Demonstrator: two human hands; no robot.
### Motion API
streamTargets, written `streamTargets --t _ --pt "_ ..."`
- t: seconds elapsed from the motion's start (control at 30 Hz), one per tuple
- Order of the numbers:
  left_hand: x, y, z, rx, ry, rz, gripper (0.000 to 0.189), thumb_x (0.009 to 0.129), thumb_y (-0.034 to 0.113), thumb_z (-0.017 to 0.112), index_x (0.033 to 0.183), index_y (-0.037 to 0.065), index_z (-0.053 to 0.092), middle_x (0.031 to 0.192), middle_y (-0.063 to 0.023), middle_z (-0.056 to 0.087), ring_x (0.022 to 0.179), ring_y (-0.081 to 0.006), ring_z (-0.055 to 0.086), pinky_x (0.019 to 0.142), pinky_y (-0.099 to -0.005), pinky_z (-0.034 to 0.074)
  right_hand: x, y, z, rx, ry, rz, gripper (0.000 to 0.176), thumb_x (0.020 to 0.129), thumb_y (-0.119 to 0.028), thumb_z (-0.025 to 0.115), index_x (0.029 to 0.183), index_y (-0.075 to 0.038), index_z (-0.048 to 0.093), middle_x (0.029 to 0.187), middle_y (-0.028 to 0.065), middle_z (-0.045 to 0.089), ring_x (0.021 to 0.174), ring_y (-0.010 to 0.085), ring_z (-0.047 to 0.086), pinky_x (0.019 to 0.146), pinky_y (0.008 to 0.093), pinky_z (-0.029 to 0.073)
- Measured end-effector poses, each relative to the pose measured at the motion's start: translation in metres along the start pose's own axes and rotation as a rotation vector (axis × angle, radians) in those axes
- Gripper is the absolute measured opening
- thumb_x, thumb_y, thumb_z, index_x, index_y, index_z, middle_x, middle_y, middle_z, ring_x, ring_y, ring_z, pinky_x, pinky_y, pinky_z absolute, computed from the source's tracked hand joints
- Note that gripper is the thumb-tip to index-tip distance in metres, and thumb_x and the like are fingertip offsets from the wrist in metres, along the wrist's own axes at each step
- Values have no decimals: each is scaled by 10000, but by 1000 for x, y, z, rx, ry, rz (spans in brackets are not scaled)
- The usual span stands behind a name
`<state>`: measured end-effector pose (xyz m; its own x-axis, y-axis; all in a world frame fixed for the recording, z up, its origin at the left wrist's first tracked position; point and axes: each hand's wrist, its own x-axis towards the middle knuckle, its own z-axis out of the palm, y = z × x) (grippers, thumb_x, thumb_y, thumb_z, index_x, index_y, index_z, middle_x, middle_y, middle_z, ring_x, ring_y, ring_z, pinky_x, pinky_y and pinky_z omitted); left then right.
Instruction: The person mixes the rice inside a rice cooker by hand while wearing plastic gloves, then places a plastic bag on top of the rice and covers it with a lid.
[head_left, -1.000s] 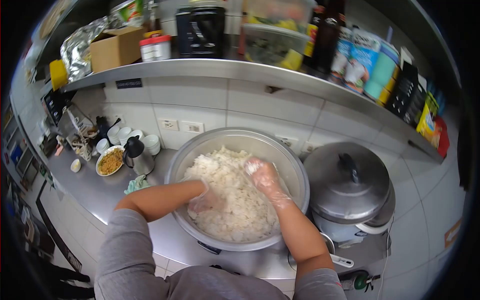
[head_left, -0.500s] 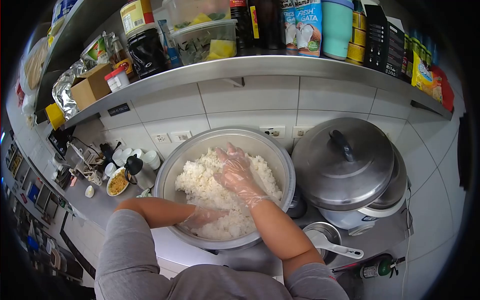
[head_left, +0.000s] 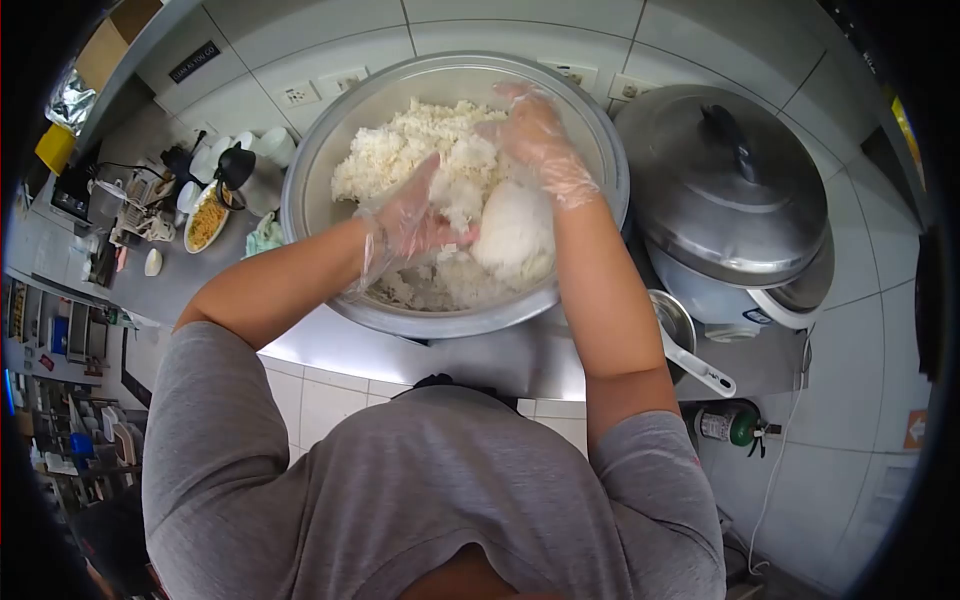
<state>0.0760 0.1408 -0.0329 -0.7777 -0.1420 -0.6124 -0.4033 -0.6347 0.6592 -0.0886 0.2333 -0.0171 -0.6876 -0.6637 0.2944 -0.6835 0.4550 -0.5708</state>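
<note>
A large round metal pot (head_left: pixel 300 215) holds a heap of white cooked rice (head_left: pixel 410 140). Both my hands are inside it, in clear plastic gloves. My left hand (head_left: pixel 410 220) is at the near left of the heap, thumb raised and apart from the fingers, with loose rice by its palm. Toward the far right wall, my right hand (head_left: pixel 532 130) touches the rice with its fingers stretched out. Between the hands and a little nearer to me sits a smooth, rounded white lump (head_left: pixel 515 230), apparently packed rice. Some fingertips are hard to make out against the rice.
Right of the pot stands a rice cooker (head_left: pixel 700 275) with a large metal lid (head_left: pixel 730 190) on top. A white ladle-like utensil (head_left: pixel 700 362) rests in a small metal pot (head_left: pixel 672 318). At left are a thermal jug (head_left: pixel 262 185) and a plate of yellowish food (head_left: pixel 207 220).
My left hand has come up out of the rice, its thumb and fingers now visible. The smooth white lump now shows beside my right forearm. The view has tilted down.
</note>
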Motion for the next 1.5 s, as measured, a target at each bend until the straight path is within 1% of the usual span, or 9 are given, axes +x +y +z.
streamTargets --t 0.1,0.17,0.27,0.4,0.63,0.87,1.03,1.17,1.5 --pt "-8 1 10 58 121 199 956 824 597 569 1465 44 126 1458 -230 249 1248 -350 435 981 -454 455 3 9 -16 114 -32 112 651 751 -328 719 1306 -72 495 1302 228 501 1218 319 478 1026 369 368" --pt "-15 1 14 1311 -64 704 988 754 530 679 1459 49 181 1455 -237 258 1306 -369 355 1012 -503 399 6 17 -22 197 -34 169 638 755 -316 717 1301 -67 501 1294 220 512 1192 302 506 1005 358 384" --pt "11 -18 36 1987 -143 1058 984 628 492 772 1400 52 350 1418 -232 342 1301 -372 357 972 -516 401 9 25 -23 346 -61 229 629 760 -290 715 1301 -53 499 1294 220 513 1183 276 513 983 342 384" --pt "73 -14 62 2022 -332 689 738 531 416 814 1140 64 592 1154 -175 593 1080 -341 548 871 -478 418 6 24 -24 426 -67 263 627 770 -265 707 1303 -17 488 1295 229 508 1214 293 481 998 352 358" --pt "48 -12 28 2019 -296 802 697 619 216 736 1266 131 489 1115 -175 609 1019 -309 596 855 -410 460 1 16 -17 619 -167 267 690 788 -309 702 1364 -45 427 1400 178 414 1326 278 342 1047 393 294" --pt "77 55 -24 1091 -4 770 635 718 131 694 1297 143 436 1132 -169 596 1105 -315 561 931 -364 453 -5 -27 -3 719 -470 236 560 763 -254 737 1256 -125 506 1243 116 514 1154 225 483 847 345 461" --pt "76 63 -24 1246 168 830 637 680 202 733 1204 -42 467 980 -260 626 929 -376 627 801 -404 499 2 -19 26 769 -220 237 439 662 82 680 1029 -116 542 855 27 599 685 133 577 555 267 454" --pt "71 64 -27 1288 151 1047 594 665 304 751 1091 -58 550 887 -269 638 845 -382 638 766 -405 504 -10 -36 13 891 -217 330 460 660 103 668 1042 -120 541 805 32 601 628 120 575 498 234 420" --pt "76 81 -53 1539 295 844 730 733 716 543 765 -1 678 753 -220 646 701 -346 630 708 -426 508 6 2 39 449 42 201 476 689 -276 830 984 30 617 862 64 646 724 160 602 615 310 478"
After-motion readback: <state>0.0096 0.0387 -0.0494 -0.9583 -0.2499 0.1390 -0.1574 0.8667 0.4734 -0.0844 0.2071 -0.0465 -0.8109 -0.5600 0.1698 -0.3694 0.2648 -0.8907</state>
